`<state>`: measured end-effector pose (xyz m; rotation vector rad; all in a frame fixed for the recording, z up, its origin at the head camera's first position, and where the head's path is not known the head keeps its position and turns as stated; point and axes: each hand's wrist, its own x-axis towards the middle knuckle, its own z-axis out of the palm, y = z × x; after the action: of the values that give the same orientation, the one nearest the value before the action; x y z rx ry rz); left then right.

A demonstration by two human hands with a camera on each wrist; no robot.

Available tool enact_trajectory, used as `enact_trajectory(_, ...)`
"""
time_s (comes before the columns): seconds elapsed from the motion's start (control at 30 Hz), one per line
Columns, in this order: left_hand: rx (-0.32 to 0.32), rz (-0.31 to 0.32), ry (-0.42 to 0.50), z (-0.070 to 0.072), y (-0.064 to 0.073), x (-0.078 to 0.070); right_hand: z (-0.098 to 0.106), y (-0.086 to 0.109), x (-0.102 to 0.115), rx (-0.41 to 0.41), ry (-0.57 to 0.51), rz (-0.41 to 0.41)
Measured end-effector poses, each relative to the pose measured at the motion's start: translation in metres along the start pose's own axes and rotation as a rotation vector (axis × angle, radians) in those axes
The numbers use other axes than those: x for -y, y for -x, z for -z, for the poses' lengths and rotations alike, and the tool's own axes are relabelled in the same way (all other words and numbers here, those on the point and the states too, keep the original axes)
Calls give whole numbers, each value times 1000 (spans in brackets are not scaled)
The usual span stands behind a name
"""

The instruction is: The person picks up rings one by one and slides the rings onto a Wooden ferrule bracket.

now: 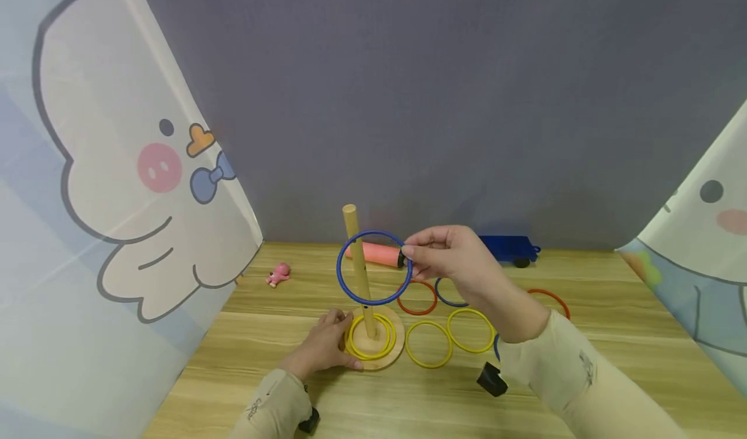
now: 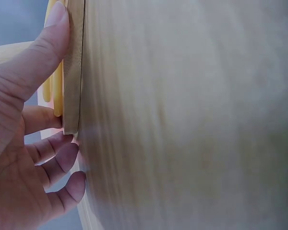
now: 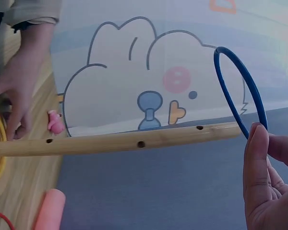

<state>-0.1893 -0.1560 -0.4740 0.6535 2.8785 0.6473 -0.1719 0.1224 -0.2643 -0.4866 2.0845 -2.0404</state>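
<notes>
My right hand pinches a blue ring between thumb and fingers, raised by the upper end of the upright wooden post. In the right wrist view the ring is close to the post's tip; I cannot tell whether it encircles the post. My left hand grips the edge of the round wooden base, with the thumb on its near side. Two yellow rings lie on that base around the post.
Right of the base lie yellow rings, a red ring and another blue ring. A pink cylinder and a blue cart stand behind. A small pink toy is at left; a red ring lies farther right.
</notes>
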Motion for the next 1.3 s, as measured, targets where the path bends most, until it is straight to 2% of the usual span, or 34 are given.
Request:
enact_trajectory(0.33,-10,-10,-2,-2,-1,3,-12,-14,23,-76,-36,39)
enact_trajectory(0.6,-15,-27,-8,-6,-2,7,-17,-30,18,-149,-93,33)
enact_trajectory(0.93,-14,-12,-20,-4,-3,8,-19,-34,-20,-147,-104,-87)
enact_trajectory(1.1,-10,-11,-23,-4,-3,7,-17,-32,-49,-147,-115,-142)
enact_trajectory(1.3,-17,-15,-32,-6,-3,9,-17,-28,-90,-146,-51,-196)
